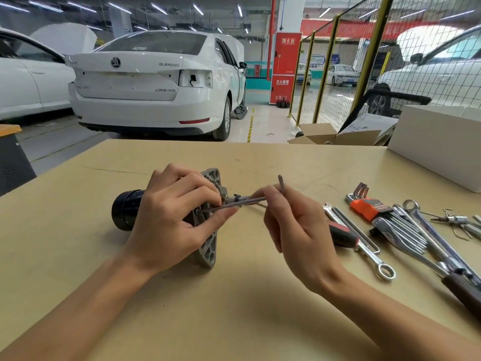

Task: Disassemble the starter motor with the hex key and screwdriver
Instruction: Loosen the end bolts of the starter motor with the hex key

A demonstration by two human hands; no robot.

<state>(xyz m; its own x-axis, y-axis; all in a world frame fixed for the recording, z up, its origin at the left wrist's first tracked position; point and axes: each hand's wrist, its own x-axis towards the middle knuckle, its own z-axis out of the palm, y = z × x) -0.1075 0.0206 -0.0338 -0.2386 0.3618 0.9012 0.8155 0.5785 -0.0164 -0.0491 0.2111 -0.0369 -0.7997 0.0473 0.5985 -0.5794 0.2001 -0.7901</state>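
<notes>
The starter motor [126, 210] lies on its side on the tan table [234, 295], black cylinder to the left, grey aluminium flange [209, 250] to the right. My left hand [173, 225] rests over the motor body, and its fingertips steady the long arm of an L-shaped hex key [235, 203]. The key's tip sits at a bolt on the flange face. My right hand [296, 230] pinches the key at its bend, and the short arm points up. A red and black screwdriver handle [342, 234] lies just right of my right hand.
To the right lie an orange holder of hex keys [368, 207], several spanners [372, 256], a ratchet with a dark handle [463, 285] and small bits. A white box [440, 142] stands at the back right. White cars and a yellow mesh fence are beyond the table.
</notes>
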